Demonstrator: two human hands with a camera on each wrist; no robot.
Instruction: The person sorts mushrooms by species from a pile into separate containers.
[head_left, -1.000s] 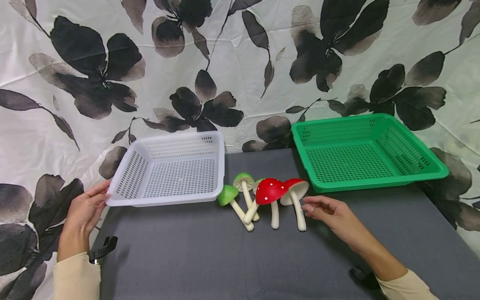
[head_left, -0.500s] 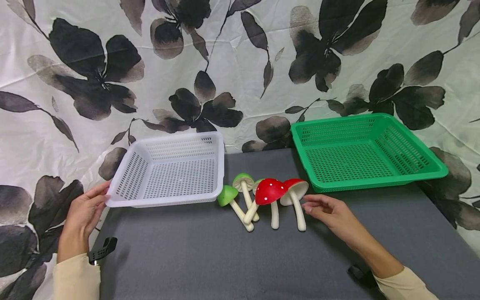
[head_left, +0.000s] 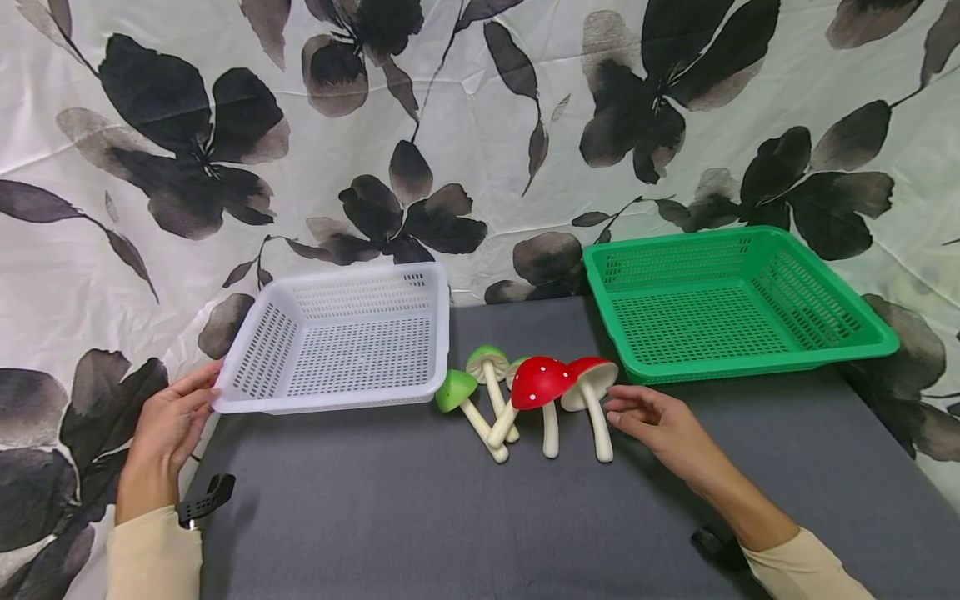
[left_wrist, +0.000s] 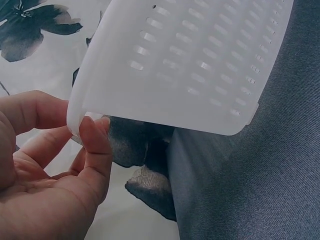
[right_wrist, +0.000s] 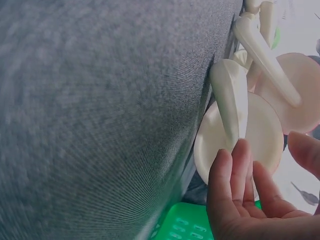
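At the left, my left hand (head_left: 167,425) pinches the near left corner of the white plastic basket (head_left: 330,404); the left wrist view shows thumb and fingertips on either side of its rim (left_wrist: 76,107). My right hand (head_left: 667,433) is beside the rightmost red toy mushroom (head_left: 598,417), its fingers loosely bent and holding nothing. Whether the fingertips touch that mushroom's cap (right_wrist: 267,130) I cannot tell. Left of it leans another red mushroom with white dots (head_left: 538,383). Green-capped mushrooms (head_left: 456,390) lie beside the white basket, one mostly hidden behind the red ones.
A green plastic basket (head_left: 637,373) stands at the back right, with nothing in it. Grey cloth covers the table (head_left: 420,517). Behind hangs a white curtain (head_left: 517,125) with dark flowers, close to both baskets.
My right hand has shifted very slightly up, beside the red mushroom. The left hand, both baskets and the mushrooms stay where they were.
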